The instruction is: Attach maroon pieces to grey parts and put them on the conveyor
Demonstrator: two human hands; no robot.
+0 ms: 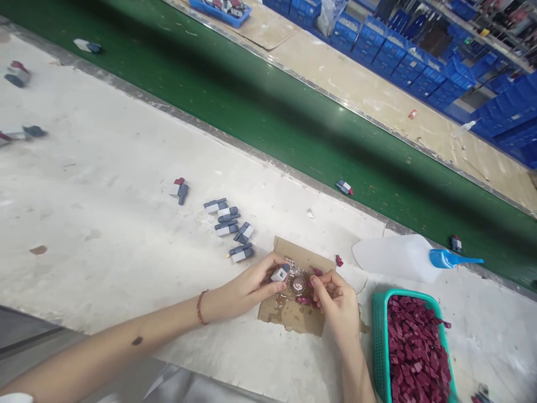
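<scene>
My left hand [251, 288] pinches a small grey-and-white plastic part [279, 274] over a scrap of brown cardboard [293, 316]. My right hand [335, 302] is closed beside it, fingertips on a small dark red piece [304, 300] next to a small round tin [298, 284] on the cardboard. A few more red pieces lie around the tin. Several finished grey-and-white parts [229, 224] lie in a loose row just left of the cardboard.
A teal basket [378, 336] full of dark red pieces stands at the right. Behind it lies a white bottle with a blue nozzle [451, 259]. A green conveyor belt [272, 112] carries a few parts. Blue bins [403, 61] line the far side.
</scene>
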